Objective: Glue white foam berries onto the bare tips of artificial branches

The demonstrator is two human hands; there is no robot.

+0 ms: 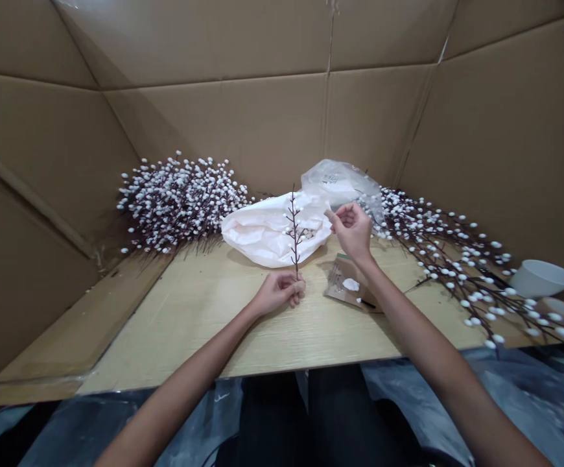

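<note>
My left hand (282,292) pinches the lower end of a brown artificial twig (294,243), which stands upright above the table. A few white berries sit on its upper side shoots; its lower shoots are bare. My right hand (352,227) is raised to the right of the twig, thumb and fingers pressed together; what they hold, if anything, is too small to make out. Behind the twig lies an open white plastic bag (257,232) with small pale pieces (305,233) inside. Below my right hand is a brown cardboard piece (336,290) bearing a white blob (351,285) and a thin dark stick (368,303).
A thick pile of white-berried branches (179,201) lies at the back left. More berried branches (437,240) spread along the right, beside a clear plastic bag (340,178). A white cup (544,279) stands at the right edge. Cardboard walls (262,130) enclose the wooden table (185,331).
</note>
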